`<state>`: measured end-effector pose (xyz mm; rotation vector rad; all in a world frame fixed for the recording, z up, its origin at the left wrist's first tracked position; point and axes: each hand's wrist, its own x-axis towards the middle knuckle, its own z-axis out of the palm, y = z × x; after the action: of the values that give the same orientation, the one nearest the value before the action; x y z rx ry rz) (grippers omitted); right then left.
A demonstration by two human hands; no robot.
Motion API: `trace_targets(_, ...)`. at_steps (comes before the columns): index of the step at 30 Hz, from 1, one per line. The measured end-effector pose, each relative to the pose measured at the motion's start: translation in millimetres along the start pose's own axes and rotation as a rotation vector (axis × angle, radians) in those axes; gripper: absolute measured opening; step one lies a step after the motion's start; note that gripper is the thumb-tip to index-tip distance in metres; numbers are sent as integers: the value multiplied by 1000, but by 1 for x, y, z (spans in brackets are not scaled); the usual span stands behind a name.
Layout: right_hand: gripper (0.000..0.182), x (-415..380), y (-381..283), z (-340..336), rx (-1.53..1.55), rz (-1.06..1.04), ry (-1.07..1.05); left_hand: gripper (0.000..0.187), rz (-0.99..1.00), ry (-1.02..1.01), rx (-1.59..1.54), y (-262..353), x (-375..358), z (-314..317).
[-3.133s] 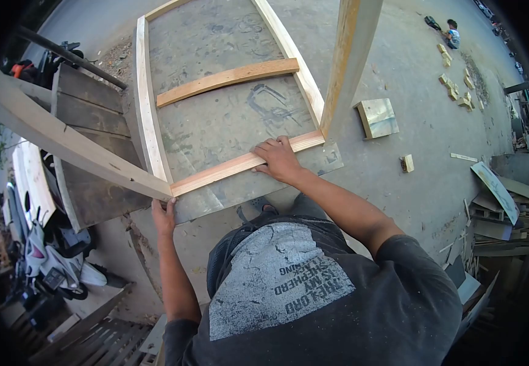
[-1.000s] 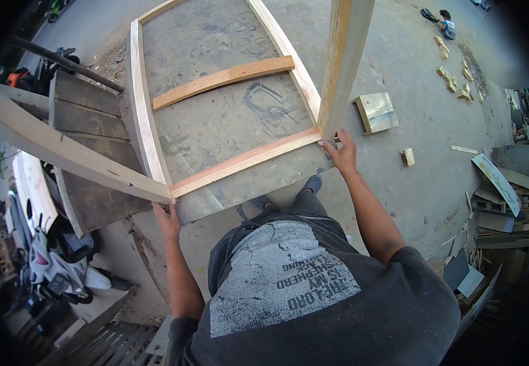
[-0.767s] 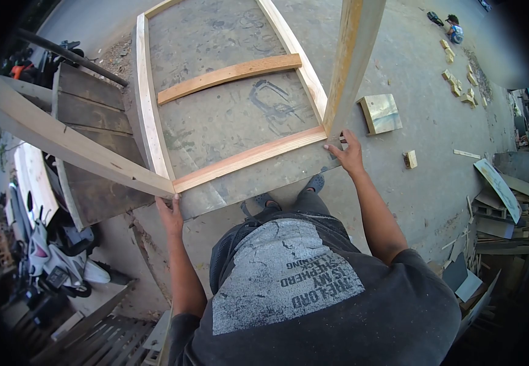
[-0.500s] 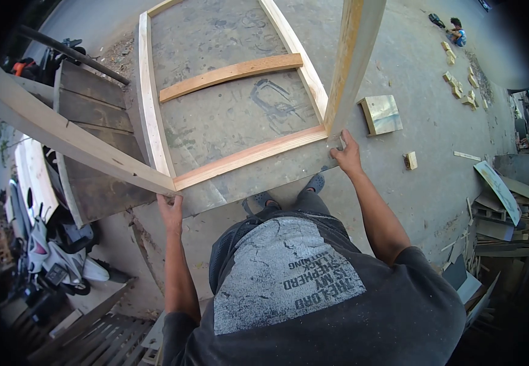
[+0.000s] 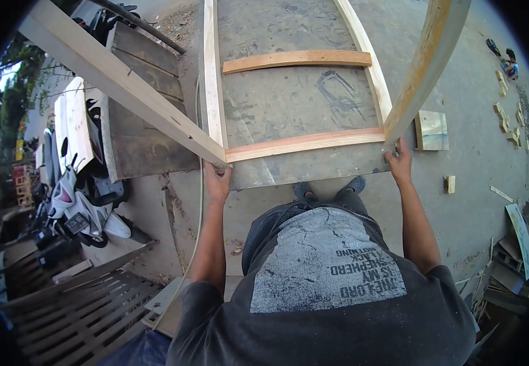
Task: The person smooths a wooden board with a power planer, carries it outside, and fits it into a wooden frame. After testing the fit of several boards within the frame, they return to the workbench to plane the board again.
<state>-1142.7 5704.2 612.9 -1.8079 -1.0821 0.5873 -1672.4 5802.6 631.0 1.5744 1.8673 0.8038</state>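
Observation:
A wooden frame (image 5: 304,145) of pale timber lies on a dark flat board (image 5: 301,169) in front of me, with a reddish near rail and a loose-looking crosspiece (image 5: 298,60) further away. Two posts, the left post (image 5: 124,79) and the right post (image 5: 428,67), rise from its near corners. My left hand (image 5: 217,183) is closed at the foot of the left post, thumb on the inner side. At the right post's foot my right hand (image 5: 400,163) is closed in the same way. The undersides of both grips are hidden.
A wood block (image 5: 431,130) and a smaller offcut (image 5: 449,184) lie on the ground to the right, with several pieces beyond. A motorcycle (image 5: 85,204) and a slatted pallet (image 5: 75,311) stand left. A person (image 5: 510,64) sits far right. Scrap boards (image 5: 514,250) are piled lower right.
My view has swung left, so the frame and both hands sit further right in it. Each hand remains at its corner post, and a pale hose now shows at left.

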Motion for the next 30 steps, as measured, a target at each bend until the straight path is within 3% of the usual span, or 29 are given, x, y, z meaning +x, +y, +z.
trace_targets(6, 36, 2, -16, 1, -91, -46, 14, 61, -53, 22, 76, 6, -3, 0)
trace_targets(13, 37, 2, -13, 3, -169, -15, 11, 66, 24, 74, 24, -14, 1, 10)
trace_targets(19, 39, 4, 2, 2, 153, 34, -14, 77, -53, 97, -14, 5, -5, 15)
trace_targets(21, 46, 10, 7, -7, 350, 362, 103, 85, 8, 236, -30, 15, -7, 26)
trace_targets(22, 46, 18, 7, -11, 345, 339, 71, 85, -12, 268, -39, 17, -6, 30)
trace_targets(24, 56, 34, 5, -21, 502, 486, 72, 87, -38, 341, -12, 20, -7, 38)
trace_targets(28, 65, 97, 21, -52, 260, 515, -158, 86, -148, 381, -59, 24, -8, 40)
trace_targets(30, 78, 127, 27, -55, 150, 553, -308, 82, -111, 384, -53, 24, -9, 40)
